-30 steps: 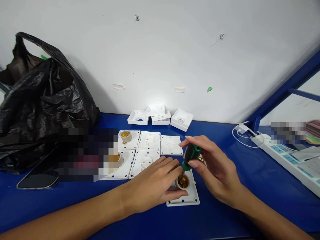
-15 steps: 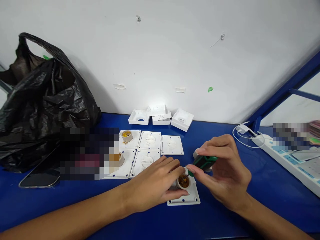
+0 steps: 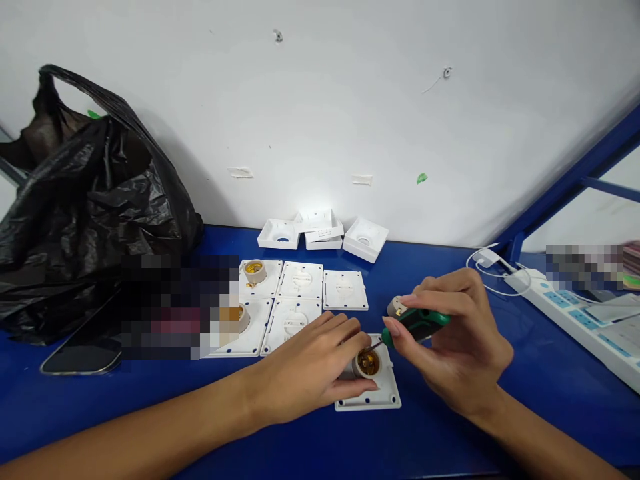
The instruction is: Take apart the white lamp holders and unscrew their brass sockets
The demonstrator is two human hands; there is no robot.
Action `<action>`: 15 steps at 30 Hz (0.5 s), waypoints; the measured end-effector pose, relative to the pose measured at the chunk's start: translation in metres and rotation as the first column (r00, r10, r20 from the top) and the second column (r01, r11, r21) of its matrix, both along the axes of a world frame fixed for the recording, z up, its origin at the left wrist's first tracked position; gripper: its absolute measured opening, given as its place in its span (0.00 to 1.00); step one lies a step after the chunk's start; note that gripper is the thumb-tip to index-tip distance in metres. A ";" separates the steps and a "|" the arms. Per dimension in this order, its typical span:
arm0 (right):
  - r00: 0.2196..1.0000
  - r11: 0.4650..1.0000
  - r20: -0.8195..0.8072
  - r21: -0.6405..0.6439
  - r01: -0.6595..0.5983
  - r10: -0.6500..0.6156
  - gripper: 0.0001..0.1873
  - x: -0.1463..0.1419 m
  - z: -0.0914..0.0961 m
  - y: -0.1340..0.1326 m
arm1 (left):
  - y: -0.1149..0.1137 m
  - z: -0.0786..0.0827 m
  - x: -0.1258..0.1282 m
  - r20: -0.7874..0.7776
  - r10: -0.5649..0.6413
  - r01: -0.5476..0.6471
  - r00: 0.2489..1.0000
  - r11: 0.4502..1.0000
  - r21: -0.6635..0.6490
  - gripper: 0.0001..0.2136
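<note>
My right hand (image 3: 455, 340) grips a screwdriver (image 3: 423, 325) with a green and black handle. Its thin shaft slants down left, the tip by the upper rim of a lamp socket (image 3: 369, 365). That round socket, white outside and brassy inside, sits on a square white plate (image 3: 383, 399). Thumb and fingers of my left hand (image 3: 320, 360) are closed around the socket, hiding its left side. Behind the screwdriver lies another loose socket (image 3: 396, 306), partly covered by my right hand.
White plates (image 3: 345, 291) lie in rows beyond my left hand, two bearing sockets (image 3: 255, 271). Several white box covers (image 3: 367, 240) rest against the wall. A black plastic bag (image 3: 100, 200) and a phone (image 3: 83, 357) are at left; a power strip (image 3: 575, 313) with cable is at right.
My right hand has moved slightly right and the screwdriver leans flatter, its tip shifting from inside the socket towards the rim. My left hand stays in place.
</note>
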State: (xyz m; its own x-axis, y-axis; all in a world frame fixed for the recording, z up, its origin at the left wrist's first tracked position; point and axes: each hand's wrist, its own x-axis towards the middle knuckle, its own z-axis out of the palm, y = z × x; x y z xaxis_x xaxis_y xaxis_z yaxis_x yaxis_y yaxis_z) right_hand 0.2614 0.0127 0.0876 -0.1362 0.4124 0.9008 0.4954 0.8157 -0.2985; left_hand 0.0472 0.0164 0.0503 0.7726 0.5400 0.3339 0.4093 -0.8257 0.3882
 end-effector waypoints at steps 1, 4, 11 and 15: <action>1.000 1.000 0.003 0.004 0.003 -0.003 0.18 0.000 0.001 0.000 | 0.000 0.000 0.000 0.003 0.003 -0.003 1.000 1.000 0.001 0.16; 1.000 1.000 -0.003 0.010 0.017 -0.017 0.19 -0.001 0.002 0.000 | 0.000 0.001 0.000 0.011 0.005 -0.005 1.000 1.000 0.016 0.15; 0.999 0.999 -0.034 0.002 0.033 -0.033 0.19 -0.003 -0.001 -0.002 | 0.000 0.001 0.001 0.004 0.004 -0.004 1.000 1.000 0.018 0.16; 0.998 1.000 -0.062 -0.001 0.023 -0.023 0.19 -0.005 -0.002 -0.003 | 0.001 0.000 0.001 -0.002 -0.004 0.004 1.000 1.000 0.020 0.16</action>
State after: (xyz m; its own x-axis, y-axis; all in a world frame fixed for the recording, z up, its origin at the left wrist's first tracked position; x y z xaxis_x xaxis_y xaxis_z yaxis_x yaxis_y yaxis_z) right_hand 0.2565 0.0100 0.0852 -0.0707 0.4153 0.9069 0.4951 0.8039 -0.3295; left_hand 0.0482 0.0171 0.0506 0.7757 0.5299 0.3429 0.4066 -0.8351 0.3706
